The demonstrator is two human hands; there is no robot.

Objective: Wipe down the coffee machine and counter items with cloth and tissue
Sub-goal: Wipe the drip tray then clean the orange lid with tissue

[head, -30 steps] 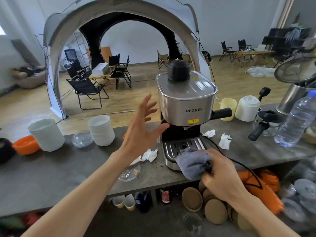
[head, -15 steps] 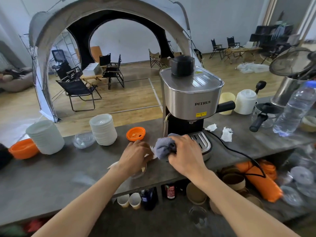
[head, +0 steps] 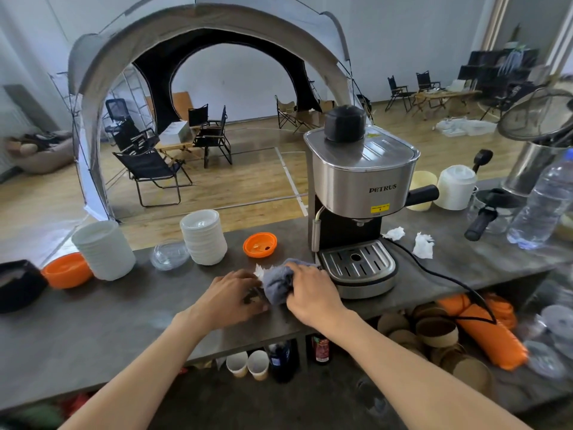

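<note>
The steel and black coffee machine [head: 359, 187] stands on the grey counter [head: 124, 311], right of centre. My right hand [head: 313, 293] is shut on a bunched grey cloth [head: 276, 282] and holds it on the counter at the left foot of the machine's drip tray [head: 356, 263]. My left hand [head: 231, 293] lies palm down just left of the cloth, fingers curled over a crumpled white tissue [head: 260, 270] that peeks out past the fingertips. Dark crumbs show under those fingers.
Two stacks of white bowls [head: 203, 235] [head: 104, 249], a clear lid [head: 170, 254], an orange lid [head: 259, 244] and an orange bowl [head: 66, 270] sit left. Right of the machine: loose tissues [head: 423, 245], the power cord [head: 449, 280], a portafilter [head: 483, 217], a water bottle [head: 545, 200].
My right hand carried the cloth from the drip tray front to the counter left of the machine. My left hand dropped from beside the machine onto the tissue.
</note>
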